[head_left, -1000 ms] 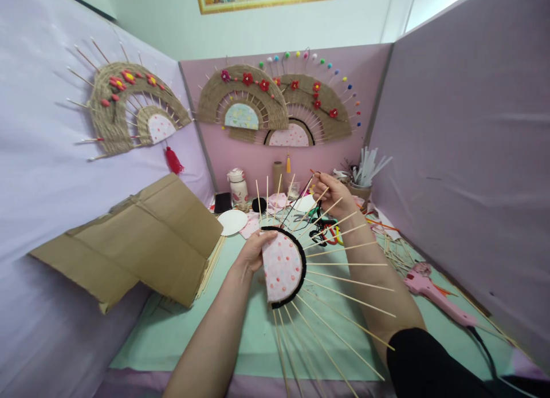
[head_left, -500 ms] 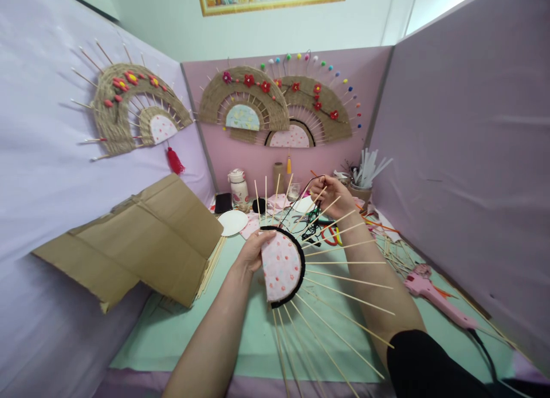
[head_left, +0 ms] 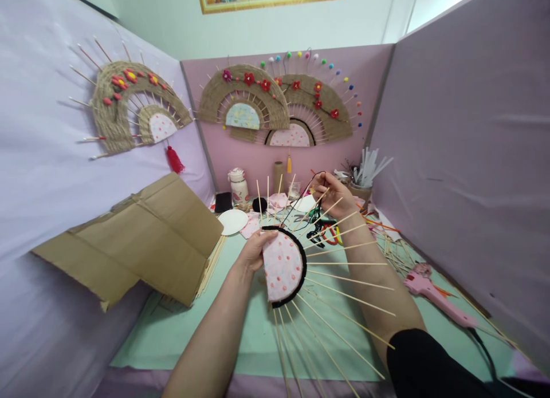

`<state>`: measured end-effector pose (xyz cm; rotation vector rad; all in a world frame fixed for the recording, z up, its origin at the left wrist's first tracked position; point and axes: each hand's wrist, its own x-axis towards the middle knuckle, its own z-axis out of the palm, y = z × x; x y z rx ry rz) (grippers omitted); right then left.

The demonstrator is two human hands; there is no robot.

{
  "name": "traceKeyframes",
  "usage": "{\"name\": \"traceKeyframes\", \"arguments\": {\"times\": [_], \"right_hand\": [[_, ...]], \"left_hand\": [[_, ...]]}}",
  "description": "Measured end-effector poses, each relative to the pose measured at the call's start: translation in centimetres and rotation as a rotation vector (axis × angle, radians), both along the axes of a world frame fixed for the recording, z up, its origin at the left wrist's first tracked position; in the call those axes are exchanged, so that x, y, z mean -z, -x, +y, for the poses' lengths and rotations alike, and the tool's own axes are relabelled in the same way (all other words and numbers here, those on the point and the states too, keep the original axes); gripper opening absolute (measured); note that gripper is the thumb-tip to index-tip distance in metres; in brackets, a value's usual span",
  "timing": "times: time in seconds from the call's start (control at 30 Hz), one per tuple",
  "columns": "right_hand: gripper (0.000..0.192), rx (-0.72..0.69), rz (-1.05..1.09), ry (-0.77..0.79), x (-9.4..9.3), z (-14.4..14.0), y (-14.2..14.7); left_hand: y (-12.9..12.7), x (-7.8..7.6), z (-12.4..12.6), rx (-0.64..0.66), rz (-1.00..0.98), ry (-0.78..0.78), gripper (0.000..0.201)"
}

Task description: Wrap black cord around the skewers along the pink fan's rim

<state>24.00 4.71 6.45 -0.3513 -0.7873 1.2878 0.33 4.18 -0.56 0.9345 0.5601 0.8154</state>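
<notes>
My left hand [head_left: 253, 250] is pinching the pink dotted half-disc [head_left: 281, 266] with sticks fanning out right. My right hand [head_left: 333, 193], farther back, has a black cord [head_left: 301, 199] gripped between closed fingers.

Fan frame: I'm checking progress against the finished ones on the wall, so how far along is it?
Done: the pink half-disc has its black edging, and the sticks fan out from it. In hand: the left hand grips the disc; the right hand pulls a black cord among the sticks. Left: the twine weaving and flowers seen on the wall fans.
</notes>
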Motion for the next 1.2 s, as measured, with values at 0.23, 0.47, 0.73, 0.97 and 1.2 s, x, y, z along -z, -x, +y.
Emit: {"name": "traceKeyframes", "arguments": {"times": [0.23,0.47,0.73,0.97,1.2], "right_hand": [[0.002,-0.038,0.055,0.070,0.6,0.5,-0.4],[0.006,-0.050,-0.009,0.095,0.7,0.7,0.2],[0.011,-0.137,-0.223,0.210,1.0,0.6,0.8],[0.010,-0.228,-0.543,0.267,1.4,-0.3,1.9],[0.005,-0.453,-0.951,0.195,2.1,-1.1,2.6]], "left_hand": [[0.2,-0.2,0.2,-0.061,0.003,0.013,0.016],[0.6,-0.5,0.7,-0.214,-0.103,0.055,0.012],[0.6,-0.3,1.3,-0.333,-0.254,0.104,0.011],[0.8,-0.2,1.5,-0.317,-0.278,0.058,0.028],[0.8,-0.5,1.1,-0.251,-0.247,-0.022,0.046]]}}
